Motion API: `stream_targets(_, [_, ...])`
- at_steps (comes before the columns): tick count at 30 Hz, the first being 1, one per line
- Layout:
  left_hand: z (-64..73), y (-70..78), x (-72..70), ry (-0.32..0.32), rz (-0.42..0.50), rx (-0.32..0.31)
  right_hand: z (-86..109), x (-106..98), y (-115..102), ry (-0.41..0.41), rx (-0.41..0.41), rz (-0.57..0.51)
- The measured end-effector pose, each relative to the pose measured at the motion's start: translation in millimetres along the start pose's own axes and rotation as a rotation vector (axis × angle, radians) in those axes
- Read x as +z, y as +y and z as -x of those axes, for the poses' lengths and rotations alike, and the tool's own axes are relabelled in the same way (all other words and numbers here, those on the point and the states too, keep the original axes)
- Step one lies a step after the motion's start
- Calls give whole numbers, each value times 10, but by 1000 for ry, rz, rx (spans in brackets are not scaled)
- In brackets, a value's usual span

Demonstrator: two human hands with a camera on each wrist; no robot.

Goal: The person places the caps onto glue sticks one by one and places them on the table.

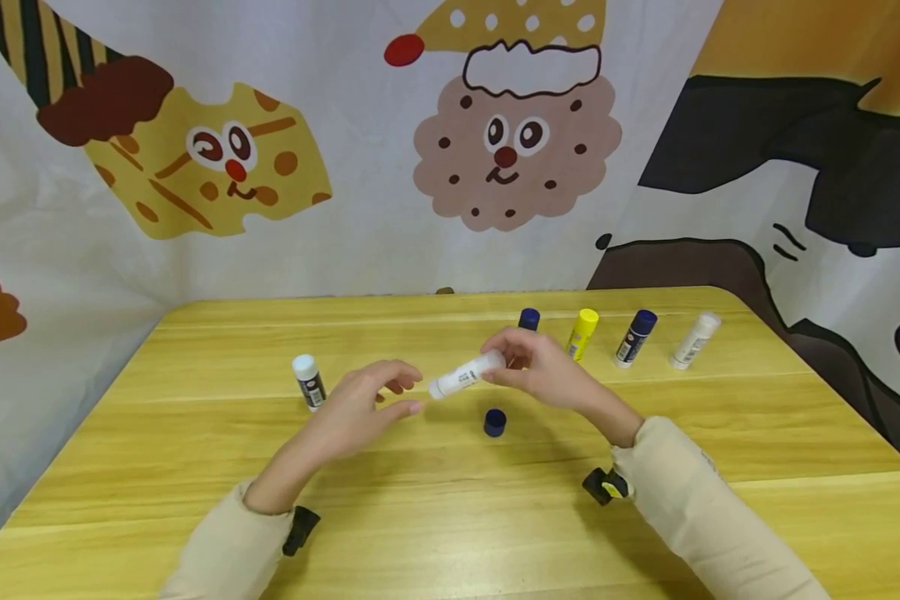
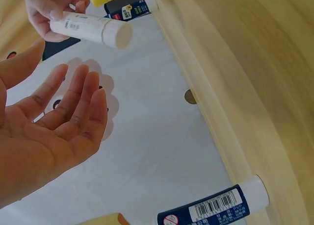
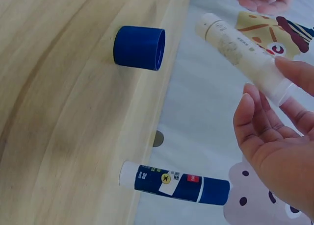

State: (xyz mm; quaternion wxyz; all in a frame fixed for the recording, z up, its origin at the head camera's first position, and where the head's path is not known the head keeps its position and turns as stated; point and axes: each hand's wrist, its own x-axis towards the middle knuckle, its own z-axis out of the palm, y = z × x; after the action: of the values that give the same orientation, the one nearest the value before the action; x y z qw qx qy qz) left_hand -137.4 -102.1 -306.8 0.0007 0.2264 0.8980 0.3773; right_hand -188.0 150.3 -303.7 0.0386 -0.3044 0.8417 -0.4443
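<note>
My right hand [image 1: 536,369] grips a white glue stick [image 1: 467,374] by one end, tilted above the table, its other end toward my left hand. In the right wrist view, the thumb and fingers pinch the end of the white tube [image 3: 245,56]. My left hand [image 1: 360,410] is held apart from the tube, fingers spread and slightly bent, with nothing in it; the left wrist view shows its bare palm [image 2: 44,137]. Below the tube, a loose dark blue cap [image 1: 495,422] rests on the table. A navy glue stick with a pale top [image 1: 310,384] stands beyond my left hand.
Behind my right hand stands a blue-capped glue stick [image 1: 528,318], partly hidden. To its right are a yellow glue stick [image 1: 583,332], a navy one [image 1: 636,339] and a white one [image 1: 695,341]. A printed cloth [image 1: 367,250] hangs behind the wooden table [image 1: 420,517].
</note>
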Motion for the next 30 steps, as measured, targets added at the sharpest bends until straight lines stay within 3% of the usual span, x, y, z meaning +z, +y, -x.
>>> stream_targets(8, [51,-97,-28,21,-3,2,-50,-62,51,27,51,48])
stream_targets(19, [143,-174,-131,72,-4,27,-115,-110,135,51,16,98])
stream_targets(30, [204,-209,-265,112,2,20,-175,-122,136,67,49,153])
